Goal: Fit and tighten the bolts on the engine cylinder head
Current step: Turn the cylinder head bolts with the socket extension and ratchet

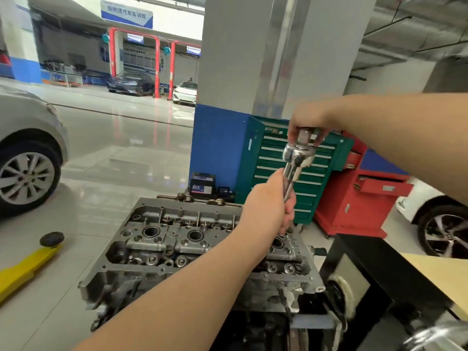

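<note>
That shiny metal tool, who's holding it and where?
Both hands hold the shiny chrome ratchet wrench. The left hand wraps around its lower shaft above the grey metal cylinder head; the right hand pinches the top of its head.

Greys in front of you, bright cabinets behind

Your cylinder head [177, 249] is dull grey with dark bores; the tool [296, 158] you grip is shiny chrome. Behind stand a green tool chest [286, 173], a red cabinet [359, 198], a blue-based grey pillar [220, 138]; a yellow jack arm [22, 272] lies left.
</note>
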Motion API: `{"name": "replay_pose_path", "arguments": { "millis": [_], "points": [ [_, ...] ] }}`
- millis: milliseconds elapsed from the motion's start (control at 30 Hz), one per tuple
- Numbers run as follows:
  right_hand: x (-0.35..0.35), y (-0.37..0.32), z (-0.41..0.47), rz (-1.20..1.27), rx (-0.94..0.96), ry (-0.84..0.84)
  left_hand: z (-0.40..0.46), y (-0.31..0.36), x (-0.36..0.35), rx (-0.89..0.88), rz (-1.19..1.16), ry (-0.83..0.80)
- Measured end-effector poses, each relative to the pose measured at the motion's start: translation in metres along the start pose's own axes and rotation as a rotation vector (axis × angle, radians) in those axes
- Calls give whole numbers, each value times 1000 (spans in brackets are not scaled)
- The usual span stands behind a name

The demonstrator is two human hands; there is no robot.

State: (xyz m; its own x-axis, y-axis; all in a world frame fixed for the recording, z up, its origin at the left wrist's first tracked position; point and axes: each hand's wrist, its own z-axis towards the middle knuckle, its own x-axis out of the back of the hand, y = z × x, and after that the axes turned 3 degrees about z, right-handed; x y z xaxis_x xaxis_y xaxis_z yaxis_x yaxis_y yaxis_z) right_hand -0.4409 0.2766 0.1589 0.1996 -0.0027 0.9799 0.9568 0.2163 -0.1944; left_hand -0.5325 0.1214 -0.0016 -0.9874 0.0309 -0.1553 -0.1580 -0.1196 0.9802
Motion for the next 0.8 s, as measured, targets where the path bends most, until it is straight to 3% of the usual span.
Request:
{"name": "replay_pose_path", "arguments": {
  "millis": [67,167,333,433,600,800],
  "points": [
    [9,54,-38,-117,48,49,6,-3,-4,-9,-68,49],
    [5,115,-110,-63,-10,143,16,-6,-11,-20,-114,107],
    [-16,158,-193,-105,95,378,25,-15,-12,-152,5,214],
    [-24,158,-196,-95,133,424,19,-17,-15,-167,72,282],
    [-37,152,-148,69,227,322,1,-21,-21,-240,171,308],
    [-36,21,-118,216,472,243,-11,-18,-23,-192,9,356]
  ]
}}
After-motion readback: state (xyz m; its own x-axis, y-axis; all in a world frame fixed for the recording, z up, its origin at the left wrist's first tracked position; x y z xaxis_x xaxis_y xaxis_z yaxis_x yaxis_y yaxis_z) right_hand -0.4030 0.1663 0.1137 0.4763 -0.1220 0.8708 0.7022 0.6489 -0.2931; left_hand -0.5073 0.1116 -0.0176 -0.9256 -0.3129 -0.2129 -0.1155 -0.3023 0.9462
